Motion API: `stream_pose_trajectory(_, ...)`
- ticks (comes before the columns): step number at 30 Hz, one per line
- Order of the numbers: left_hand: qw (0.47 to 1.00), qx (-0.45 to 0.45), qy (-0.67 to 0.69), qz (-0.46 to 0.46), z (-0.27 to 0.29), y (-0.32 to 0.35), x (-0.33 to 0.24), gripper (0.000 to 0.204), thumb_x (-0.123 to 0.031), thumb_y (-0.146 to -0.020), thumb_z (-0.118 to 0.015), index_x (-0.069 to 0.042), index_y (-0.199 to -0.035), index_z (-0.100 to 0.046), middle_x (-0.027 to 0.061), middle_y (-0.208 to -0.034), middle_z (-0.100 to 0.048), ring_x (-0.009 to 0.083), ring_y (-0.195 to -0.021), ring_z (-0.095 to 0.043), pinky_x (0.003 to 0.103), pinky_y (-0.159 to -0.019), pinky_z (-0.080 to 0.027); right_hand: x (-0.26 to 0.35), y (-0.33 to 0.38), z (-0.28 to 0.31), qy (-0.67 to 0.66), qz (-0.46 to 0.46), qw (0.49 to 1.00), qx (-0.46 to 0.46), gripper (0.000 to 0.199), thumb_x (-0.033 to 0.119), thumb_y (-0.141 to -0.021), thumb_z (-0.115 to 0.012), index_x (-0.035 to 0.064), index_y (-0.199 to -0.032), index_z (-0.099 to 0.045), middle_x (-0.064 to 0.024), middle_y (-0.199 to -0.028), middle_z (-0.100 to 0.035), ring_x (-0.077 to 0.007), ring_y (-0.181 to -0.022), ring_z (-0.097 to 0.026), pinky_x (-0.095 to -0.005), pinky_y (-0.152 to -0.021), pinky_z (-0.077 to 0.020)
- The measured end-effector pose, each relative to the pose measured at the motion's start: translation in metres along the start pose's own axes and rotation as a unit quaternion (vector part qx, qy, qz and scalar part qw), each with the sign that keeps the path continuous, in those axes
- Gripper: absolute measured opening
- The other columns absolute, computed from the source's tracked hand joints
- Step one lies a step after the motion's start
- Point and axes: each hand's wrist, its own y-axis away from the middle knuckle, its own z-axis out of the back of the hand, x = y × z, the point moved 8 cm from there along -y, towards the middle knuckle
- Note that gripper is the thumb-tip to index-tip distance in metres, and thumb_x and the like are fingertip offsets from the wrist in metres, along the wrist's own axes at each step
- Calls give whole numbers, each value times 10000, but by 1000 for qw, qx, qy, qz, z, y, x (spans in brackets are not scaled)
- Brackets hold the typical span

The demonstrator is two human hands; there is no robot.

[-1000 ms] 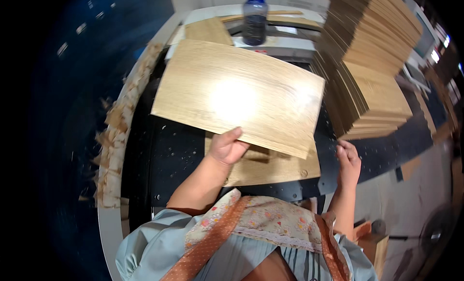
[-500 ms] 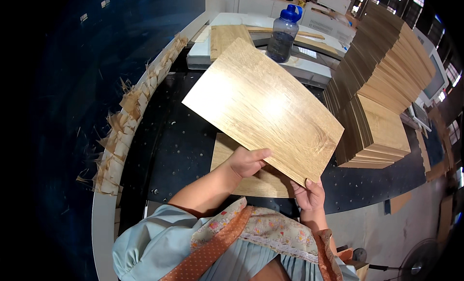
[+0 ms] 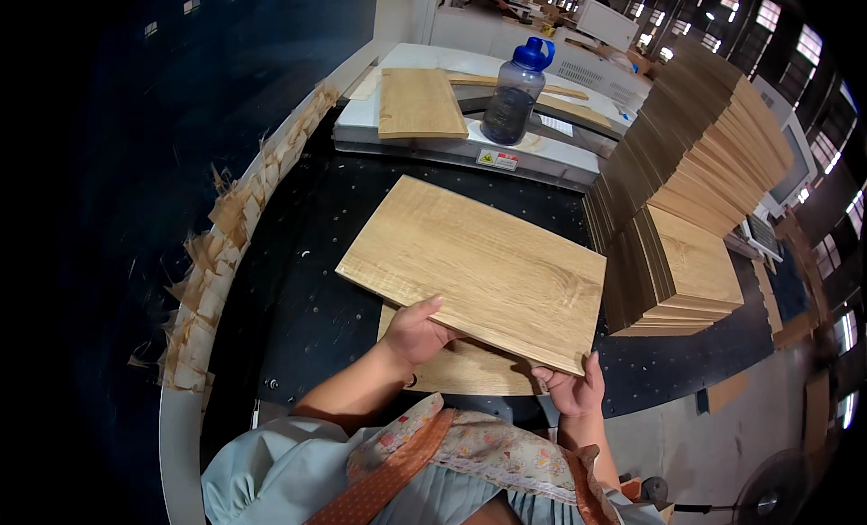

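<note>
A rectangular wood-grain board (image 3: 483, 268) is held up in front of me above the black work surface, tilted so its broad face shows. My left hand (image 3: 420, 333) grips its near long edge, thumb lying near the edge and fingers underneath. At the near right corner my right hand (image 3: 573, 387) holds the same board, with the thumb by the corner and the fingers below. Under it, a second wood-grain board (image 3: 470, 370) rests on the surface close to my body, partly covered by the held one.
Stacked boards (image 3: 691, 263) stand on the right, a taller pile leaning behind. A blue-capped water bottle (image 3: 515, 96) and another board (image 3: 420, 105) sit on the white ledge (image 3: 357, 132) at the back. Torn tape (image 3: 235, 223) lines the left edge of the black surface (image 3: 280, 290).
The held board has come down and tilted flatter, losing its bright glare. Both hands still grip its near edge. My view has shifted slightly.
</note>
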Motion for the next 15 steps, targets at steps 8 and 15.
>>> stream_pose_trajectory(8, 997, -26, 32, -62, 34, 5, -28, 579, -244, -901, -462, -1, -1389, -265, 178, -1367, -423, 332, -1247, -433, 484, -1020, -364, -14, -15, 42, 228, 6, 969, -91, 361, 307, -960, -460, -8, -1126, -522, -155, -1129, -601, -261, -983, -605, -358, -824, -501)
stream_pose_trajectory(15, 995, -50, 35, -81, 47, 17, -50, 591, -230, -859, -539, -23, -1368, -321, 149, -1314, -486, 313, -1165, -518, 441, -954, -447, -58, -21, -15, 817, 70, 558, 131, 536, 377, -819, -624, 84, -1252, -506, -181, -1294, -479, -380, -1239, -375, -560, -1015, -221)
